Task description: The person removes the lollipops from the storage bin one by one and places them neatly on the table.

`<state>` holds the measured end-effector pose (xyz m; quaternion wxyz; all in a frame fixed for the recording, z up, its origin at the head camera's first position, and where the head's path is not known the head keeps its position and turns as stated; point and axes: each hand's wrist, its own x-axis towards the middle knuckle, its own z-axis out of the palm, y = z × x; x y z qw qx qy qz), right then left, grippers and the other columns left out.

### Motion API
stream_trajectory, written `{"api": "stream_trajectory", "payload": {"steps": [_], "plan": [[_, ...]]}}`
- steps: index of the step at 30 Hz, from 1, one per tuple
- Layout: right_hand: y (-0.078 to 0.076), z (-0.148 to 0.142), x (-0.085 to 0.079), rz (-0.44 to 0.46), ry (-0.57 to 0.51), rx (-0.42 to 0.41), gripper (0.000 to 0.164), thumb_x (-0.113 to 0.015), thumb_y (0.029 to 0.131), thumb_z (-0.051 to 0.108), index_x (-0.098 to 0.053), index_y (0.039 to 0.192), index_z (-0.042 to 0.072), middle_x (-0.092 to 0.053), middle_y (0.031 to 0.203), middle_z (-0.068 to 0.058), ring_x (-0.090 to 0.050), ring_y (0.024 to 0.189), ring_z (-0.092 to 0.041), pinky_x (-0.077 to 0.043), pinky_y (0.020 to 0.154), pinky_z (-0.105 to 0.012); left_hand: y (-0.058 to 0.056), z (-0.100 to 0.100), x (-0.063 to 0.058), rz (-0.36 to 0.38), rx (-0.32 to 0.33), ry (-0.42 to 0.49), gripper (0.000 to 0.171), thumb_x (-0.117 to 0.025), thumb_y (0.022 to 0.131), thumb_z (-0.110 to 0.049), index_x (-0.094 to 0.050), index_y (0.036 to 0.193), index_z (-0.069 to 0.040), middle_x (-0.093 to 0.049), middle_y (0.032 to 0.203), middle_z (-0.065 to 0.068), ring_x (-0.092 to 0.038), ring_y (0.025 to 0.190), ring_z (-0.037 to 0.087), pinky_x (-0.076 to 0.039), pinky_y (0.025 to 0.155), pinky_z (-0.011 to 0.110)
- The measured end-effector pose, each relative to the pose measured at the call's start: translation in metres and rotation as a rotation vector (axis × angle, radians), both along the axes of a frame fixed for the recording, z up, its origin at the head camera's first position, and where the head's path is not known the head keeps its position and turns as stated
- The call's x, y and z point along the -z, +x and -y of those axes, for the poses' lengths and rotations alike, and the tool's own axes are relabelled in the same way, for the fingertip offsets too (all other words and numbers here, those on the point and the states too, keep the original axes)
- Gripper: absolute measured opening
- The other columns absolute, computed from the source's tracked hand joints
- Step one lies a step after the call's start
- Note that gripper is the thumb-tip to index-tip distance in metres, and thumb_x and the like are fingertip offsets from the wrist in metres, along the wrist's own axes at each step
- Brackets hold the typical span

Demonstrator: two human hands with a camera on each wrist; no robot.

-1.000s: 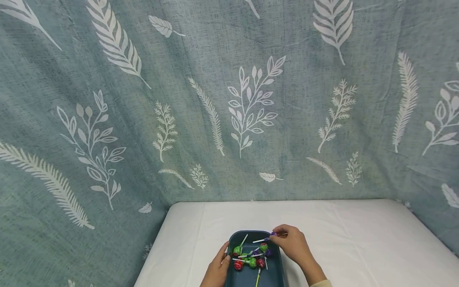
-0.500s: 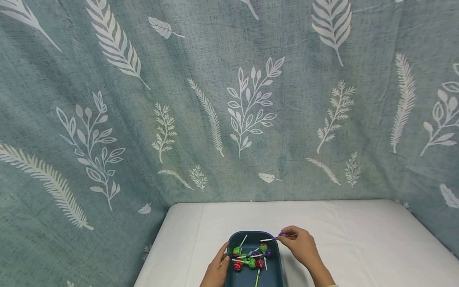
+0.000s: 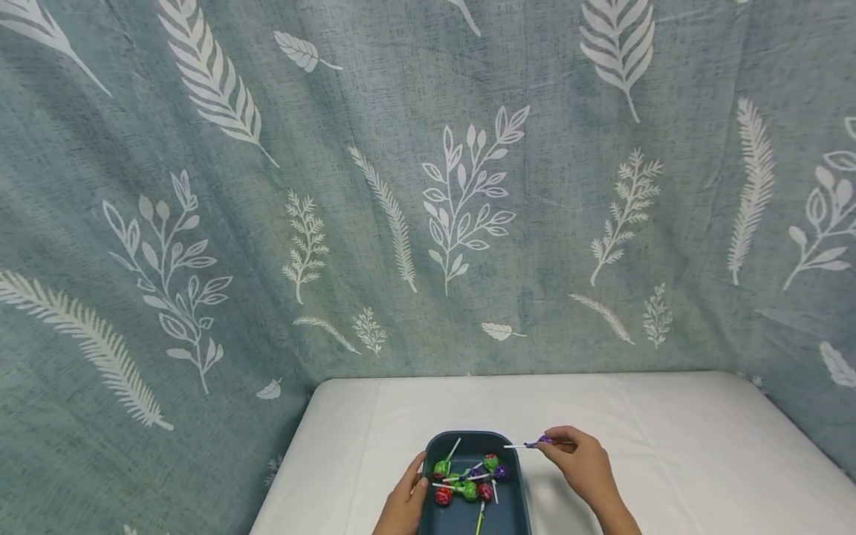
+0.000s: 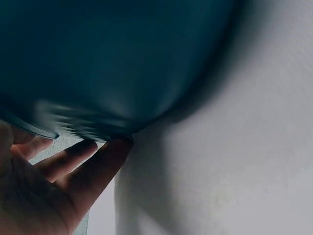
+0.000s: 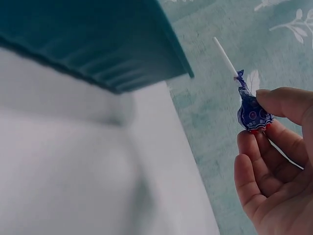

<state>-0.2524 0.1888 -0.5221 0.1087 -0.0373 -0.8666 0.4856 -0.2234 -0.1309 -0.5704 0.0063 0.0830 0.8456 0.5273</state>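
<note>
Plainly, the left hand [image 3: 403, 501] comes first, at the bottom of the head view just left of centre: its grip is loose, fairly straight fingers laid against the outer side of the dark blue tray [image 3: 507, 513] rather than curled round it. The tray, cropped by the lower edge of the frame, bears overlapping wrapped lollipops [image 3: 470, 490] — green, red and purple, too jumbled to count surely. By the tray's upper right corner is the held purple lollipop [image 3: 545, 440], head to the right, white stick pointing left across the rim in the head view; the right wrist view shows it apart from the tray, at the right of the frame. It should be light, with a hard head, a stiff thin stick and a slick wrapper, so the rounded head looks the surest place to pinch; the stick would likely twist. There the right hand [image 3: 583, 462] has it — grip closed, thumb and fingers on the wrapped head. Farther right, the white worktop [image 3: 682, 453] stretches away.
</note>
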Motion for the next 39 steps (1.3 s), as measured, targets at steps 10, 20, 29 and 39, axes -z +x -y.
{"api": "stream_trajectory", "payload": {"steps": [10, 20, 29, 39], "plan": [[0.002, -0.021, 0.012, 0.031, 0.013, 0.028, 0.032, -0.082, 0.087, 0.025, -0.074, 0.106, 0.001, -0.075, 0.097, -0.008, -0.073, 0.092, -0.025, -0.055, 0.073, -0.033, -0.001, 0.0, 0.001, 0.01, 0.021, 0.012, 0.048, -0.05, 0.107, -0.019, -0.042, 0.152, -0.003, -0.064, 0.125, 0.029, -0.062, 0.115, 0.048, -0.044, 0.095, 0.067], [0.003, -0.031, 0.026, 0.047, 0.027, 0.071, 0.029, -0.08, 0.087, 0.02, -0.074, 0.105, -0.002, -0.075, 0.097, -0.013, -0.072, 0.093, -0.032, -0.05, 0.088, -0.053, -0.001, 0.0, 0.0, 0.02, 0.016, 0.026, 0.049, -0.05, 0.107, -0.017, -0.041, 0.152, -0.002, -0.064, 0.125, 0.029, -0.062, 0.113, 0.046, -0.045, 0.094, 0.066], [-0.002, -0.033, 0.048, 0.103, 0.056, 0.089, 0.029, -0.078, 0.085, 0.018, -0.072, 0.103, -0.005, -0.074, 0.092, -0.014, -0.067, 0.092, -0.039, -0.048, 0.076, -0.045, 0.001, -0.001, 0.0, 0.013, 0.012, 0.019, 0.049, -0.05, 0.107, -0.018, -0.042, 0.152, -0.002, -0.063, 0.126, 0.031, -0.061, 0.115, 0.049, -0.044, 0.095, 0.067], [-0.006, -0.03, 0.061, 0.113, 0.082, 0.102, 0.028, -0.079, 0.084, 0.016, -0.073, 0.103, -0.004, -0.074, 0.092, -0.016, -0.069, 0.093, -0.039, -0.05, 0.083, -0.052, -0.001, -0.001, 0.003, 0.003, 0.011, 0.004, 0.049, -0.05, 0.107, -0.019, -0.042, 0.152, -0.002, -0.061, 0.127, 0.035, -0.059, 0.117, 0.052, -0.043, 0.095, 0.068]]}}
